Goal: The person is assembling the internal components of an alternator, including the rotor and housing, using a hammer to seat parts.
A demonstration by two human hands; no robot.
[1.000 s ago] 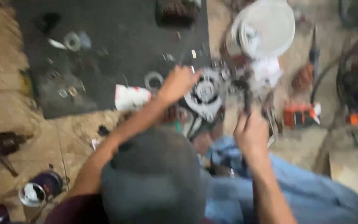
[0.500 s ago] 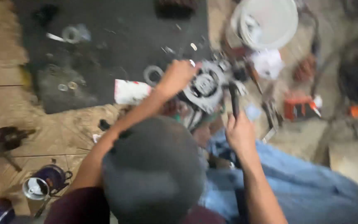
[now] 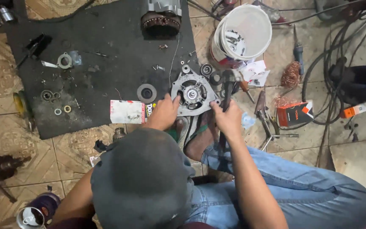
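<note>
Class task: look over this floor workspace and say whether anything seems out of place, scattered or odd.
Yes. Small washers and screws lie scattered loose across the black mat, and a clump of copper wire sits on the tiles beside tangled cables.

Patterned beige floor tiles (image 3: pixel 5 131), worn and stained, seen from above. Spread across them, a dark rubber mat (image 3: pixel 106 38) dotted with washers and small metal parts. At upper right, a white plastic bucket (image 3: pixel 250 25); beyond it, black cables (image 3: pixel 339 46) looping over the tiles. At lower left, 1 open tin can (image 3: pixel 32 216). Even, flat lighting throughout.
</note>
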